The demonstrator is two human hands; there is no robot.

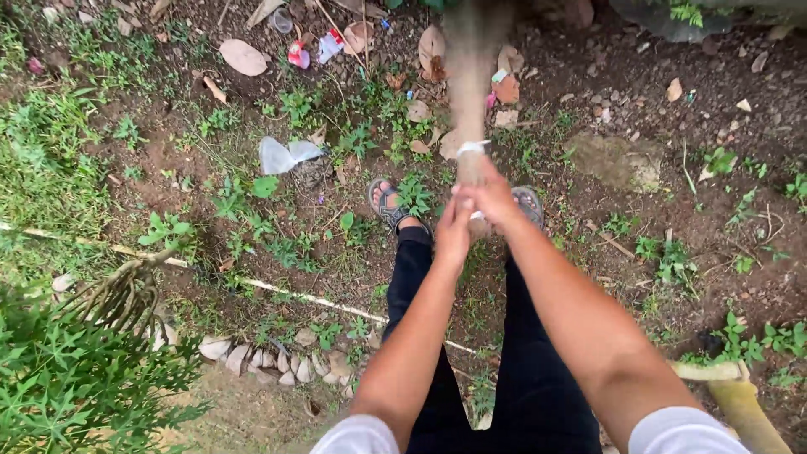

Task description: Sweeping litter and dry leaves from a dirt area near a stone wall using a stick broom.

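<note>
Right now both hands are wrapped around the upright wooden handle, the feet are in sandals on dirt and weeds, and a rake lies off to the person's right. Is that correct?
Not quite. The head view shows the rake lying to the person's left, not right. The rest holds: the left hand and right hand both grip the upright wooden handle, and the feet in sandals stand on dirt and weeds.

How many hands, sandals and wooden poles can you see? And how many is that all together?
Hands: 2, left hand and right hand, both on the pole
Sandals: 2, sandal and other sandal
Wooden pole: 1
Total: 5
</note>
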